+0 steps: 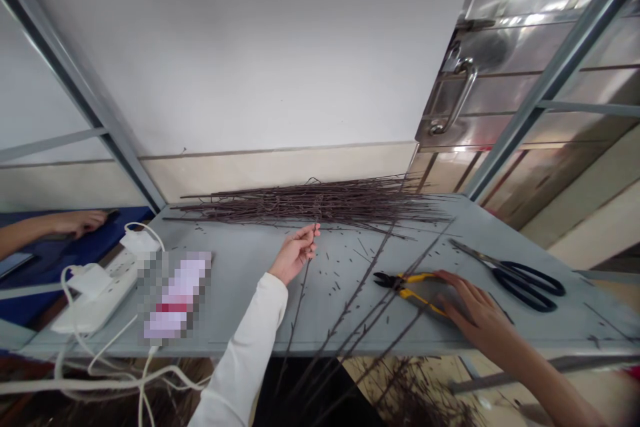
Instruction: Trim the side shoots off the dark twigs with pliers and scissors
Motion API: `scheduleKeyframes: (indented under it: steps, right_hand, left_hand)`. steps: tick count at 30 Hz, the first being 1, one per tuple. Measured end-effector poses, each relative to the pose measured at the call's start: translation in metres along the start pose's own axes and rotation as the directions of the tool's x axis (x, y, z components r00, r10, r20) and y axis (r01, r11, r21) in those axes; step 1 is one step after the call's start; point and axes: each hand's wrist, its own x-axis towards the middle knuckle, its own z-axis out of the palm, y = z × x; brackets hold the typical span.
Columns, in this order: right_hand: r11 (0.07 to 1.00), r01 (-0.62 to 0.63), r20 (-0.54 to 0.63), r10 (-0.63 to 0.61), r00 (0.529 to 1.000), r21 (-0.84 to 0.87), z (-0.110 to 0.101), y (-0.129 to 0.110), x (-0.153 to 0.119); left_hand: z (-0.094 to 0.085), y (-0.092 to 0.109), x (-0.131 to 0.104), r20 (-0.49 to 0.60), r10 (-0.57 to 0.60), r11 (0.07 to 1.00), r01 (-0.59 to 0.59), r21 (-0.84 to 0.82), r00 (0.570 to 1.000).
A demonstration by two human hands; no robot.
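Near the middle of the grey table, my left hand [296, 253] pinches a thin dark twig [301, 300] that slants down toward the front edge. Just beyond it lies a long pile of dark twigs [300, 203]. On the right, my right hand [470, 303] is around the yellow handles of black-jawed pliers [400, 281], which lie low over the tabletop. Several longer twigs [350, 303] slant from the table past its front edge, between my hands and by the pliers.
Dark-handled scissors [525, 280] lie at the right. A white power strip [100, 290], cables and a blurred phone [177, 297] are at the left. Another person's hand [83, 221] is at the far left. Metal posts flank the table [225, 327], with twig scraps scattered on it.
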Motion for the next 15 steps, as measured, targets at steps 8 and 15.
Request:
scheduleKeyframes:
  steps: [8, 15]
  right_hand:
    - [0.999, -0.006, -0.009, 0.006, 1.0, 0.046, -0.004, -0.005, 0.003]
    - [1.0, -0.013, 0.197, 0.012, 0.98, 0.006, -0.02, 0.0, 0.009]
  left_hand:
    - [0.005, 0.005, -0.007, 0.113, -0.013, 1.0, 0.015, -0.02, 0.994]
    - [0.008, 0.003, -0.011, 0.16, -0.072, 0.995, 0.059, 0.084, 0.985]
